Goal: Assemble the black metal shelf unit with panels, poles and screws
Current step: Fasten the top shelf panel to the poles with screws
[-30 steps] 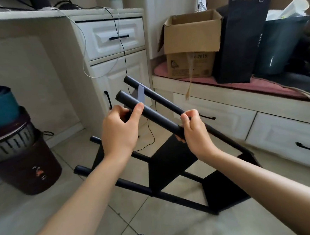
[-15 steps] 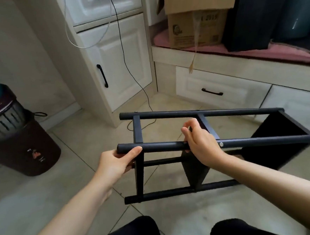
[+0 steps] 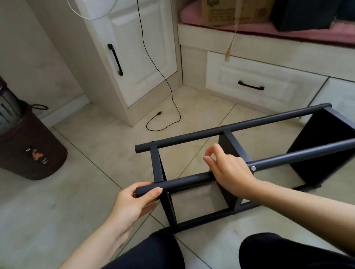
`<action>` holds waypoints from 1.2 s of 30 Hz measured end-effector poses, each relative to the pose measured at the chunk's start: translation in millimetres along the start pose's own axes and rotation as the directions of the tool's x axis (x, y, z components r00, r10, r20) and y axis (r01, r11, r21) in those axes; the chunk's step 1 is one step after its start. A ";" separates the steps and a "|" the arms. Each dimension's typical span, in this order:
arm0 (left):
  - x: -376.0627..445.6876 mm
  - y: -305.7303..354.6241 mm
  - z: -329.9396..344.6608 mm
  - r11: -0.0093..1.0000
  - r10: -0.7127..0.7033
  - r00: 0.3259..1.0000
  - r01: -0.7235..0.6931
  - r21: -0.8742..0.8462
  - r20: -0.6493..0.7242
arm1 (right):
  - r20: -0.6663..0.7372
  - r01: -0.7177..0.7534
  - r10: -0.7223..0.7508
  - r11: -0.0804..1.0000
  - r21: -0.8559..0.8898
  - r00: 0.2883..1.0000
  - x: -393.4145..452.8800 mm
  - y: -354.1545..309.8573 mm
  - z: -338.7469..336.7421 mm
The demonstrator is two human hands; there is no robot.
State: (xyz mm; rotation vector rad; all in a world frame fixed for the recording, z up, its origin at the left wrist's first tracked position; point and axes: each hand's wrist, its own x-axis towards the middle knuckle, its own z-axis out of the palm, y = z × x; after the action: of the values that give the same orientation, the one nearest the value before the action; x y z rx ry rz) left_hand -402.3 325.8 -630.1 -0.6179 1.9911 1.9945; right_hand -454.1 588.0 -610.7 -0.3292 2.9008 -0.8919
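While the black shelf unit (image 3: 234, 172) is lying on its side on the tiled floor (image 3: 94, 152), the left hand (image 3: 133, 202) is gripping the near pole's (image 3: 186, 181) end and the right hand (image 3: 229, 168) is resting over that pole, fingers loosely curled.

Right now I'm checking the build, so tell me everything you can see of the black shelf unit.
The black shelf unit lies on its side on the tiled floor: matte metal round poles joined by three flat panels, one silver screw showing. The left hand grips the near pole's end; the right hand rests over that pole mid-length.
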 end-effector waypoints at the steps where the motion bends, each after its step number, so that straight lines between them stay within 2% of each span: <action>1: 1.1 -1.2 -0.9 1.000 0.000 1.000 0.000 0.002 0.000 | -0.001 -0.003 0.003 1.000 0.010 1.000 1.2 1.0 0.2; 3: 4.4 -2.9 -2.4 1.000 -0.002 1.000 0.002 0.018 0.008 | 0.001 -0.023 0.023 0.996 0.085 1.000 4.7 3.7 0.2; 6: 7.3 -7.4 -2.8 0.999 -0.018 1.000 0.017 0.038 0.022 | 0.022 -0.080 0.077 0.948 0.308 0.997 9.3 7.5 1.7; 9: 7.8 -11.0 -3.5 0.999 -0.025 0.999 0.024 0.043 0.024 | -0.003 -0.061 0.068 0.914 0.402 0.998 10.4 9.5 0.6; 19: 12.3 -12.7 -11.6 0.988 -0.002 0.998 -0.008 0.156 0.062 | 0.030 -0.035 0.027 0.933 0.358 0.999 1.1 14.1 -10.7; 24: 12.1 -6.9 -14.0 0.955 0.048 0.997 -0.064 0.291 0.061 | 0.095 -0.069 0.036 0.926 0.370 0.995 5.9 16.6 -14.4; 27: 13.9 0.7 -15.9 0.901 0.062 0.995 -0.090 0.424 0.081 | 0.125 -0.065 0.022 0.934 0.352 0.992 8.2 18.2 -14.6; 29: 17.1 8.5 -17.0 0.833 0.087 0.990 -0.133 0.536 0.111 | 0.140 -0.060 0.012 0.937 0.343 0.990 9.2 19.3 -13.4; 31: 20.0 17.8 -17.0 0.699 0.146 0.978 -0.211 0.683 0.152 | 0.152 -0.055 0.004 0.940 0.336 0.988 10.0 20.7 -12.6; 32: 21.3 22.5 -17.2 0.601 0.188 0.966 -0.254 0.758 0.175 | 0.155 -0.052 -0.001 0.941 0.335 0.988 10.2 21.3 -12.4; 34: 23.8 33.4 -17.9 0.341 0.284 0.925 -0.342 0.875 0.251 | 0.157 -0.047 -0.008 0.938 0.343 0.988 10.8 22.8 -11.7; 36: 27.9 44.8 -16.7 0.091 0.314 0.883 -0.394 0.915 0.349 | 0.161 -0.053 -0.007 0.930 0.365 0.987 13.7 22.1 -12.0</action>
State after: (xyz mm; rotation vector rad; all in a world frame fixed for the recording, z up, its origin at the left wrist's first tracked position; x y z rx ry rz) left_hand -445.7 304.7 -603.0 0.3266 2.9336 0.3336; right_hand -473.2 609.1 -613.6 -0.3153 2.5164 -1.3107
